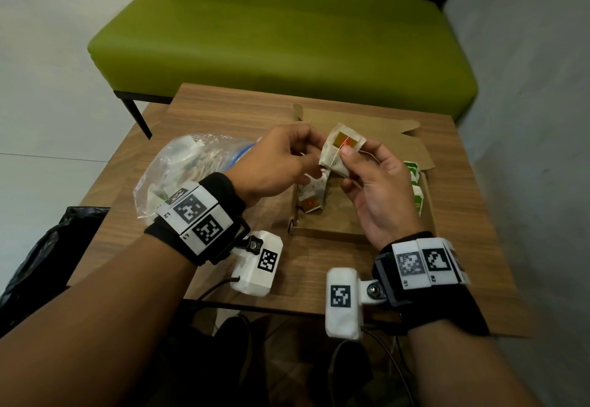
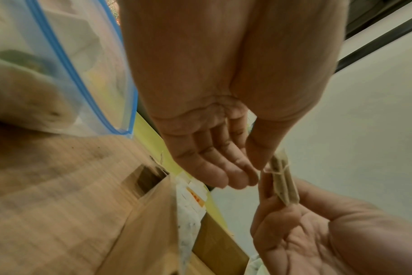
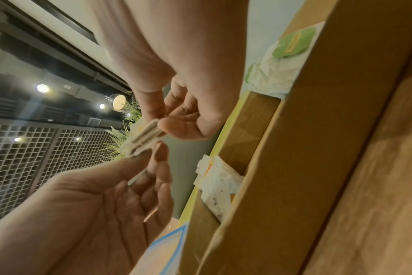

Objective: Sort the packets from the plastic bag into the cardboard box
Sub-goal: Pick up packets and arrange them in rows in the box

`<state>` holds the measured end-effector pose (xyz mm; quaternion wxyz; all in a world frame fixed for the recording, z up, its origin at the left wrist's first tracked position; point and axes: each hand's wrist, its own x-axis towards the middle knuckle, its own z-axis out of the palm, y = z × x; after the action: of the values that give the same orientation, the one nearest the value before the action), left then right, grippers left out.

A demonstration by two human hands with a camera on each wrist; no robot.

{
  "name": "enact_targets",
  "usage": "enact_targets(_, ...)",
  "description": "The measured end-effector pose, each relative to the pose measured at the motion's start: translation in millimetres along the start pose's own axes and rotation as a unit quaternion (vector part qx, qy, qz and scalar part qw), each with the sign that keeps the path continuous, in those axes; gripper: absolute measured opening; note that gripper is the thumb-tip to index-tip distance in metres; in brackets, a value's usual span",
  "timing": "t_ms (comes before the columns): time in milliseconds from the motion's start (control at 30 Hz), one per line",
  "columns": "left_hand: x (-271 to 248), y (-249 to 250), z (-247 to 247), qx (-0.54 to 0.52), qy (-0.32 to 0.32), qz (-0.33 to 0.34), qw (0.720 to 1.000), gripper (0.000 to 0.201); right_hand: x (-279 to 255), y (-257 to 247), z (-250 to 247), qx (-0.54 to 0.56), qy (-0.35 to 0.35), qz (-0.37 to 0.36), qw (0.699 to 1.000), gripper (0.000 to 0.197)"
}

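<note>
Packet [image 1: 339, 152] pinched by both hands' fingers [image 1: 346, 153] above cardboard box [image 1: 322, 232], w/ others inside.

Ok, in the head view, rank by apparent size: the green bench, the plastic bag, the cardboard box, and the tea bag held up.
1. green bench
2. cardboard box, counting its open lid
3. plastic bag, partly hidden by the left forearm, so unsure against the box
4. tea bag, pinched between both hands

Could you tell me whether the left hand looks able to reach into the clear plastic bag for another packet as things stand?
Probably yes: the clear plastic bag lies beside the left hand, nothing between them, though it would first have to let go of the orange-labelled tea bag.
</note>
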<state>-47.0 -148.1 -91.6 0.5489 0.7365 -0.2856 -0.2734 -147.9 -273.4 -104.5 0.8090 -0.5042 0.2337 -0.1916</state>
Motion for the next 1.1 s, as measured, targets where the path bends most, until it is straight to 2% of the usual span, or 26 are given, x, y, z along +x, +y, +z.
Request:
enact_targets(133,0.4,3.8,-4.8,-0.044,0.052,-0.008,0.998,0.011,1.4,0.8,-2.3,-0.006,0.013,-0.002,1.0,0.014)
enact_targets(233,-1.3,6.1,-6.6,-0.067,0.03,-0.015,0.997,0.013,2.5,2.4,-3.7,-0.01,0.02,-0.002,1.0,0.015)
enact_targets(367,-1.0,5.0,-3.0,-0.096,0.011,-0.036,0.995,0.028,3.5,3.7,-3.9,-0.012,0.03,-0.012,0.999,0.014)
enact_targets(700,-0.9,2.3,1.1,-0.099,0.039,-0.048,0.993,0.031,2.9,7.5,-3.9,-0.063,0.007,-0.001,0.998,0.014)
enact_targets(767,-1.6,3.0,-1.2,-0.073,0.058,-0.042,0.995,0.03,1.7,8.0,-5.4,-0.093,0.004,0.0,0.996,0.013)
enact_targets(933,1.1,-4.1,-8.0,0.031,0.162,-0.036,0.986,0.023,1.6,6.7,-12.0,-0.179,0.022,0.007,0.983,0.01)
enact_targets(1000,2.4,-9.0,-9.1,0.075,0.151,-0.061,0.984,0.018,1.2,7.6,-15.0,-0.223,0.012,0.03,0.974,0.011)
enact_targets(1100,1.7,-14.8,-6.6,0.126,0.096,-0.105,0.982,0.017,-1.8,10.6,-13.9,-0.281,-0.017,0.055,0.958,0.012)
